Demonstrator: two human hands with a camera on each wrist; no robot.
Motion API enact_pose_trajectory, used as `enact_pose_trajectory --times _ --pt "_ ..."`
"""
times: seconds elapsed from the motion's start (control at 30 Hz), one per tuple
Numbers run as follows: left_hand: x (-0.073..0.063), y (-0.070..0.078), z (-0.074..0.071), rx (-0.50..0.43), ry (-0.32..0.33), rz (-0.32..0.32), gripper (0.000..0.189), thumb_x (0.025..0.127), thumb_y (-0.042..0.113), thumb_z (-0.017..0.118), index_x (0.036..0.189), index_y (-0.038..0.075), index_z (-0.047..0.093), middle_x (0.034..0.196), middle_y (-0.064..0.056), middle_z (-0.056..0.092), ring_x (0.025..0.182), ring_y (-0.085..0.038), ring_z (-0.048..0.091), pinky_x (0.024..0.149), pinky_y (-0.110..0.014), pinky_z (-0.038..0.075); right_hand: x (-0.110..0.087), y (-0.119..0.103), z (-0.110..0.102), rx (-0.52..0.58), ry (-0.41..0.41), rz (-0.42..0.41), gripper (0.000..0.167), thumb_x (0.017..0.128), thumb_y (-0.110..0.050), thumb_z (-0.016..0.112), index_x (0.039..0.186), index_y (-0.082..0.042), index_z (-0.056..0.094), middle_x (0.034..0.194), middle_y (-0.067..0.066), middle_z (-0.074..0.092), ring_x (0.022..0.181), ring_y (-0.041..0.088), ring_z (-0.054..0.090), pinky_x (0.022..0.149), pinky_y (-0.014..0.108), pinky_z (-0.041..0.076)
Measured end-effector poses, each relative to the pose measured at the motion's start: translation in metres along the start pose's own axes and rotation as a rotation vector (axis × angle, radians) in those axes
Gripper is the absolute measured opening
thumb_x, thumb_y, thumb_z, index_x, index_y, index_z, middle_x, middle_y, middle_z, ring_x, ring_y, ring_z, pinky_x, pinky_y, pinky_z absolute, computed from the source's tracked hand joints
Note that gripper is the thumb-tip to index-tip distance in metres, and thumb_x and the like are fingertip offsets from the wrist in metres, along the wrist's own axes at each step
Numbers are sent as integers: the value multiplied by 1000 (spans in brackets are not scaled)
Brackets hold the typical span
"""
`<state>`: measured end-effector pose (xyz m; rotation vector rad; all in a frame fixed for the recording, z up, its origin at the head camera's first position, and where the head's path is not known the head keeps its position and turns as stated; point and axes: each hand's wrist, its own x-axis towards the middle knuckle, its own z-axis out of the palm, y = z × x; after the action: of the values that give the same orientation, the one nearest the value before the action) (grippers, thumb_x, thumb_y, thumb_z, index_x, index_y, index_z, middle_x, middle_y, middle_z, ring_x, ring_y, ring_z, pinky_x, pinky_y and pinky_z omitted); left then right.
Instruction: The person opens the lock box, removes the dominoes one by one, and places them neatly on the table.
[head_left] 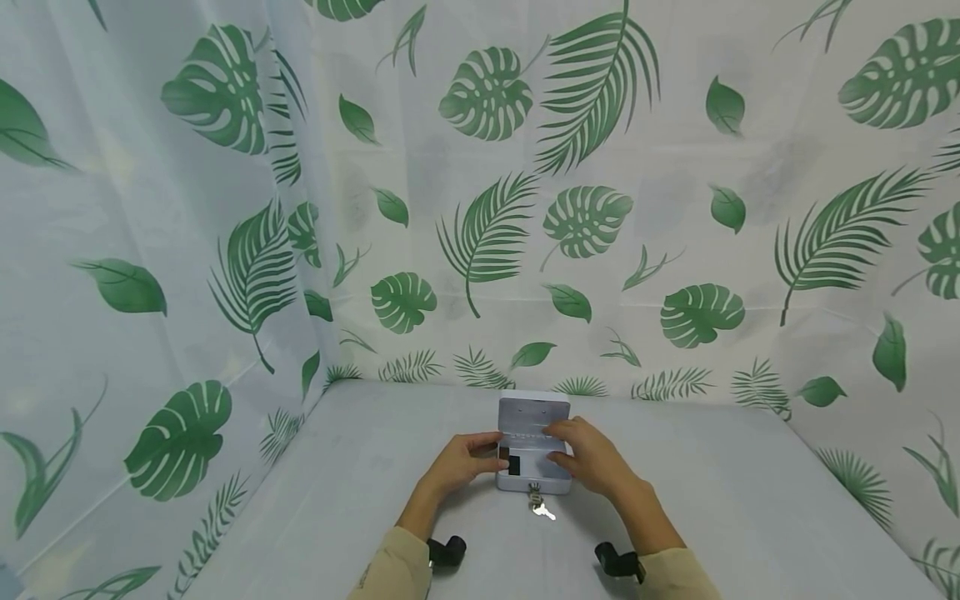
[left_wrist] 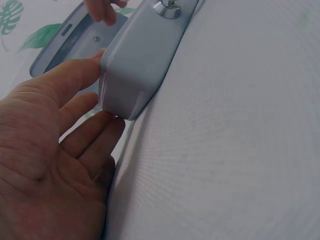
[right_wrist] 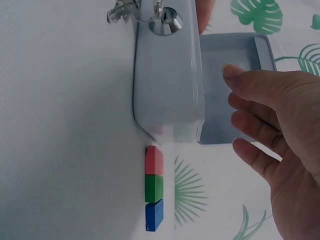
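Head view: from above, facing the far edge of the tabletop (head_left: 337, 467); wrist views: low, close, rolled sideways, sharing the lock (right_wrist: 170, 24) on the box (right_wrist: 167, 80).

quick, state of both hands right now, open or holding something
Left hand: at the box; whether it grips cannot be told.
Right hand: open, nothing visible in it.

Near the middle of the white tabletop (head_left: 712, 467)'s far edge, the box (right_wrist: 170, 82) is showing plain pale blue-grey; its keys (head_left: 543, 512) are gleaming silver. A red block (right_wrist: 154, 160), green block (right_wrist: 154, 188) and blue block (right_wrist: 154, 215) are displaying solid colours. The white curtain (head_left: 660, 150) is bearing green leaf prints; the sleeves (head_left: 393, 567) are showing beige.
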<state>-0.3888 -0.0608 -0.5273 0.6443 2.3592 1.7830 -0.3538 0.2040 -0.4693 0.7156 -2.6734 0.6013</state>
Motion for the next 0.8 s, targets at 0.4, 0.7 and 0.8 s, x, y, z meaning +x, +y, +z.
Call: enact_pose_trajectory --times 0.4,0.7,0.8 --pt "0 1 1 -7 -4 4 55 89 17 84 139 3 66 144 -15 65 139 -35 58 119 -53 42 0 -7 6 15 3 -21 37 85 -9 85 121 -7 74 122 8 74 119 30 67 104 50 55" --pt "-1 2 0 -1 -6 2 56 89 18 84 140 2 64 144 -15 64 139 -35 57 119 -54 41 2 -11 7 10 -5 -62 36 86 -10 84 120 -6 74 119 7 75 116 28 67 101 50 56" --pt "-1 2 0 -5 -6 5 56 89 18 84 140 1 64 144 -15 64 139 -35 57 119 -54 42 2 -11 9 14 -17 -61 36 86 -10 84 121 -6 74 119 6 75 116 28 67 102 49 56"
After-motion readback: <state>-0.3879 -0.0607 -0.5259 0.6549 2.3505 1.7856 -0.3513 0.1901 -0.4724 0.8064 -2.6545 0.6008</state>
